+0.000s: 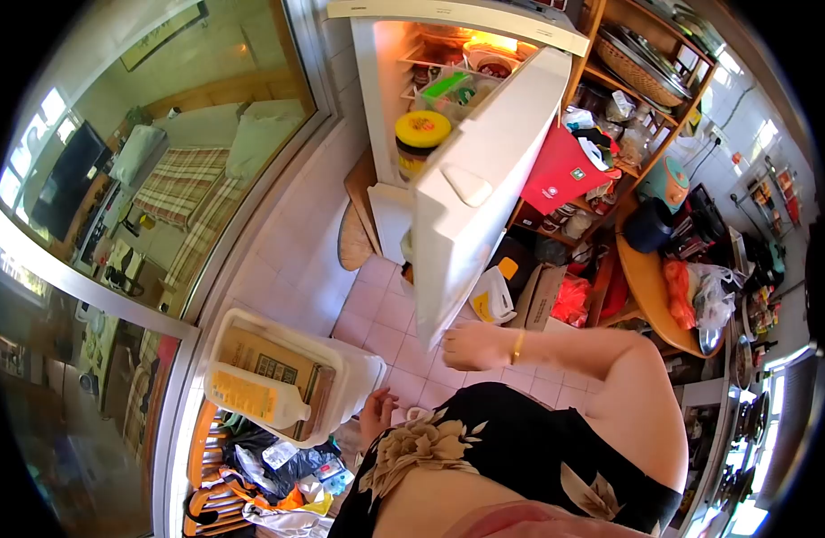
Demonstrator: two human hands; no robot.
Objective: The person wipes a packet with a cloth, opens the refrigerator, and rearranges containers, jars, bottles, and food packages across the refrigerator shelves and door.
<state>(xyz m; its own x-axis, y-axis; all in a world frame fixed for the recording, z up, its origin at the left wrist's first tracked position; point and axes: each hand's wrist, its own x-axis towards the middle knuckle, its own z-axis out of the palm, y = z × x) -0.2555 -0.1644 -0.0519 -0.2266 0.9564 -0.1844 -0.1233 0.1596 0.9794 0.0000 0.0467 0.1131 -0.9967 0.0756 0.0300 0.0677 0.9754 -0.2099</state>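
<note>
My right hand (475,346) is closed, knuckles up, with a yellow band at the wrist. It is right by the lower end of the white refrigerator door (484,206); whether its curled fingers touch the door or hold anything is hidden. The door stands partly open. Inside the lit refrigerator (381,81) are a yellow-lidded jar (421,131) and a clear container (457,94) with something green. My left hand (377,414) hangs low with loosely parted fingers and nothing in it. Beside it is a white bin (350,381) holding flattened cardboard (273,359) and a white jug (251,394).
A wooden shelf rack (601,67) stands right of the refrigerator, with a red bag (560,170) in front. On the pink tiled floor (368,314) are another jug (493,296) and a cardboard box (540,300). A chair (206,457) piled with bags is at lower left.
</note>
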